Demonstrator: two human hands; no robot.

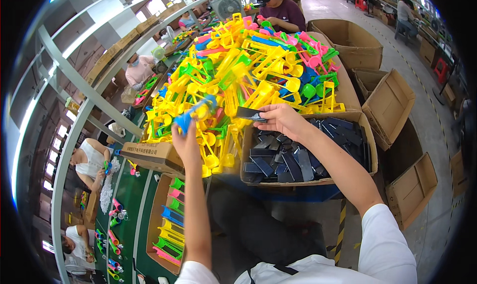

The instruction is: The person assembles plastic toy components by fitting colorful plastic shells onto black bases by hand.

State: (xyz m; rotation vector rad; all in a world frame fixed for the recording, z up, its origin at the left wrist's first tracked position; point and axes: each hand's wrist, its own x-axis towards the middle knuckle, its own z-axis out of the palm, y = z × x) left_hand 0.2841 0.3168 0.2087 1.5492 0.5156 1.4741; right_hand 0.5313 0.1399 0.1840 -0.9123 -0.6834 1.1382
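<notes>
Above a heaped pile of bright yellow, pink, green and blue plastic toy parts point(258, 70), left hand point(185, 142) gripping a blue plastic toy piece point(191, 114), right hand point(280, 119) pinching a flat dark plastic strip point(251, 115) over a cardboard box of dark strips point(308, 182).

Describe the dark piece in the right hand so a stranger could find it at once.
Start at the big heap of bright plastic toy parts; at its near right edge sits an open cardboard box full of dark flat strips. Just above that box's far left corner, the right hand pinches one dark strip. It alone is lifted clear of the box.
</notes>
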